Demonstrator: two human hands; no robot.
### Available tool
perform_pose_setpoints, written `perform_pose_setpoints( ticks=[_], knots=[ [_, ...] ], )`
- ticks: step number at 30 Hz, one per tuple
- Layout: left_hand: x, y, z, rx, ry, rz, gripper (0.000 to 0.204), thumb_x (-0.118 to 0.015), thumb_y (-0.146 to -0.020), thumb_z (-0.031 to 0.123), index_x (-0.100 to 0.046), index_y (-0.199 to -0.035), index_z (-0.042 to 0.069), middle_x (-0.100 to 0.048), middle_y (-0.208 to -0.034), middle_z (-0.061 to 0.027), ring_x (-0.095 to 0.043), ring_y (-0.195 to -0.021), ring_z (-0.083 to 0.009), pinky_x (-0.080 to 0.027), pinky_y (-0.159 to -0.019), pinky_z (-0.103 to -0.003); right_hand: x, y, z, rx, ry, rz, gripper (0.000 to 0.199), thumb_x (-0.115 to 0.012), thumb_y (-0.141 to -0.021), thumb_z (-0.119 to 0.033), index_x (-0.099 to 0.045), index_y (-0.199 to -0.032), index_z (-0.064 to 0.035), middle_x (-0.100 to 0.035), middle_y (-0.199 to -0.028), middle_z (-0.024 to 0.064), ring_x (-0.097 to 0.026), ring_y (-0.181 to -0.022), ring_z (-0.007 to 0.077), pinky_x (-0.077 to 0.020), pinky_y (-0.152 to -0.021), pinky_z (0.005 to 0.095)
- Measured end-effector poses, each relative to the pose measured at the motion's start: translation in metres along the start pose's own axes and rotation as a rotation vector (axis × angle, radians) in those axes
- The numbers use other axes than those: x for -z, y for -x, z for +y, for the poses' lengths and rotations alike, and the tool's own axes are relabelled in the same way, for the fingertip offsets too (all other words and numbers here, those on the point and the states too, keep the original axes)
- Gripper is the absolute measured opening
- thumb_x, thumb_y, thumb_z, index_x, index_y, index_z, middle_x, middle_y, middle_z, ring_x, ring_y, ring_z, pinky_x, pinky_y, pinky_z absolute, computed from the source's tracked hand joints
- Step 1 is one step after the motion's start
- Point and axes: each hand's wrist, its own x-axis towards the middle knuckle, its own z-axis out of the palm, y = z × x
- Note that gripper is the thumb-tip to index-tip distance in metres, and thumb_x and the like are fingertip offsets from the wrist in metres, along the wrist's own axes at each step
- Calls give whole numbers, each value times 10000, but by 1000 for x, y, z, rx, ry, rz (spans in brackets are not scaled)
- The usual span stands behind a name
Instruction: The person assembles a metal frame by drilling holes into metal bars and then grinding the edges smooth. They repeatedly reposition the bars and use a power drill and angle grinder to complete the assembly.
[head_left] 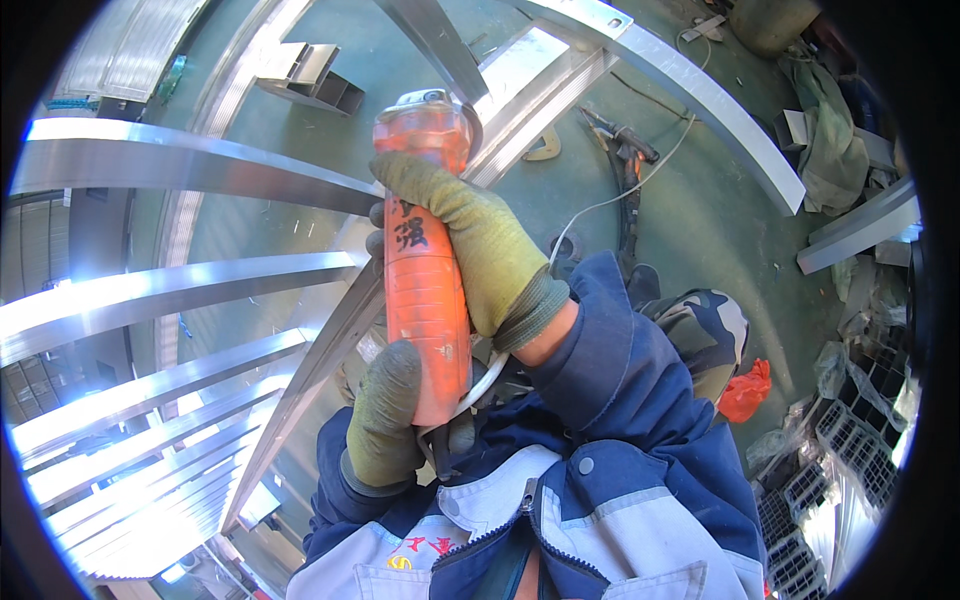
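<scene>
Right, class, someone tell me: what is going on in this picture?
A person in green work gloves and a blue and grey jacket holds an orange power tool with both hands. The right hand wraps the upper body of the tool; the left hand grips its lower end, where a white cord leaves it. The tool's head sits by a long aluminium frame rail. More shiny aluminium bars lie alongside on the green floor.

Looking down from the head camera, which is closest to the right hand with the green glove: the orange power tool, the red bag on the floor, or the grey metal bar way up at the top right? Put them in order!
1. Orange power tool: gripped by the right hand.
2. Red bag: on the floor, lower right.
3. Grey metal bar: upper right.
</scene>
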Motion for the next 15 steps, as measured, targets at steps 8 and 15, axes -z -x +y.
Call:
perform_pose_setpoints(
  ticks=[8, 15],
  knots=[
    [2, 8, 9, 161, -67, -57, 819, -729, -897, 707, -623, -1369, 47, -741, -1060, -97, -725, -807, -188, -607, -691, -302, 0, 3, 0, 6, 4, 22, 446, -876, -872, -357, -666, -1116, -47, -684, -856, 78, -694, -706, 187, -600, -615, 340],
    [-14, 12, 13, 135, -181, -54, 909, -670, -860, 811, -622, -1258, -5, -730, -889, -163, -684, -552, -210, -571, -476, -300, 0, 6, -1, -1, 12, 28, 433, -878, -871, -357, -664, -1102, -59, -673, -857, 65, -689, -695, 187, -596, -612, 339]
  ],
)
